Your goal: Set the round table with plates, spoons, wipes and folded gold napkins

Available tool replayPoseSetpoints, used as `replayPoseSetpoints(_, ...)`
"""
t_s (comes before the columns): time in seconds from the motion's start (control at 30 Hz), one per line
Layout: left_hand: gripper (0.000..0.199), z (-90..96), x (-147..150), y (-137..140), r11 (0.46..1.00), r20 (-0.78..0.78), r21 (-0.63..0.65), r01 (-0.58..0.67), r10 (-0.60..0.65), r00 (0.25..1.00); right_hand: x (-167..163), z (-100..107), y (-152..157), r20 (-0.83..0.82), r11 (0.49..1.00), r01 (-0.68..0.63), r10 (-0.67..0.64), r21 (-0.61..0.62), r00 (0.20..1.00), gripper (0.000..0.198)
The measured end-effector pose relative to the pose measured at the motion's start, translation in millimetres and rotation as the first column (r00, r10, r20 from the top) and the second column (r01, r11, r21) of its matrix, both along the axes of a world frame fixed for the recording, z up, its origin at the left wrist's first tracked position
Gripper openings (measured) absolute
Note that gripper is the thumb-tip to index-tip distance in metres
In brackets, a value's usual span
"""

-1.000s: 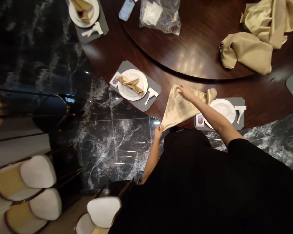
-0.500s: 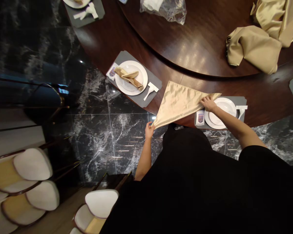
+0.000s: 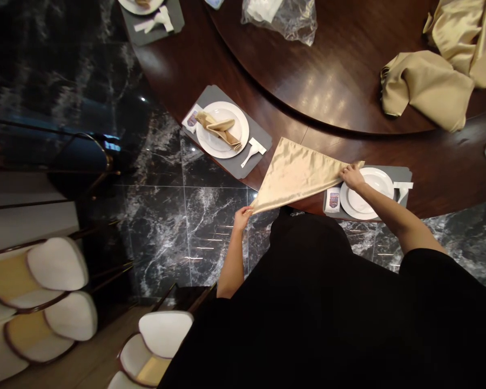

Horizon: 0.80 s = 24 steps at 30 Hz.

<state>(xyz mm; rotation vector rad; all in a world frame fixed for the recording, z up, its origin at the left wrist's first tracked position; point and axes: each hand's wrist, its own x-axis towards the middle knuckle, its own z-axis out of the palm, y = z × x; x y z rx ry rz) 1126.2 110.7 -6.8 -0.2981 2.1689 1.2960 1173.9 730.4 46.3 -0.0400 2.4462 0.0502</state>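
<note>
A gold satin napkin, folded into a triangle, lies at the edge of the dark wooden table. Its near left corner is pinched in my left hand, out past the table edge. On the opposite corner, my right hand grips the cloth with closed fingers, just beside a stack of white plates. Those plates rest on a grey placemat, with a small printed packet on their left and a white spoon on a rest on their right.
To the left, another setting has a folded gold napkin on its plate. Crumpled gold cloths and a clear plastic bag lie on the raised turntable. White chairs stand behind on the left.
My hands have drawn slightly apart, the left going left and the right going right, and the napkin's near edge looks straighter. The whole view has shifted a little.
</note>
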Motion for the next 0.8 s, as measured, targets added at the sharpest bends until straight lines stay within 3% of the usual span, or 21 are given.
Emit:
replayPoseSetpoints(0.1,0.050,1.4,1.1,-6.4,0.991,0.089,0.069,0.112,-0.118,0.989,-4.7,-1.1,12.4,-0.028,0.999,0.034,-0.033,0.008,0.999,0.045)
replayPoseSetpoints(0.2,0.041,-1.7,2.5,-8.5,0.984,0.031,0.040,0.173,-0.174,0.984,-12.2,-0.6,23.8,-0.072,0.993,0.105,-0.101,0.051,0.992,0.045)
replayPoseSetpoints(0.3,0.018,-8.9,3.1,-3.2,0.998,-0.020,-0.028,0.063,-0.064,0.998,-22.5,1.9,31.3,-0.099,0.981,0.174,-0.165,0.087,0.981,0.045)
replayPoseSetpoints(0.43,0.020,-20.5,9.2,14.5,0.994,-0.017,-0.021,-0.104,0.104,0.994,-36.8,4.2,39.1,-0.094,0.974,0.208,-0.200,0.088,0.975,0.043)
replayPoseSetpoints(0.6,0.023,-32.0,27.1,42.4,0.997,-0.183,-0.082,0.006,-0.021,0.983,-52.2,1.7,51.5,-0.075,0.971,0.218,-0.211,0.097,0.974,0.043)
replayPoseSetpoints(0.7,0.017,-36.7,36.7,52.1,0.996,-0.137,-0.078,0.051,-0.061,0.989,-61.4,2.8,56.9,-0.064,0.964,0.233,-0.226,0.128,0.972,0.044)
replayPoseSetpoints(0.8,0.011,-38.8,40.0,51.6,0.999,-0.067,-0.040,-0.005,0.002,0.998,-71.8,10.2,62.5,-0.074,0.955,0.269,-0.262,0.126,0.962,0.045)
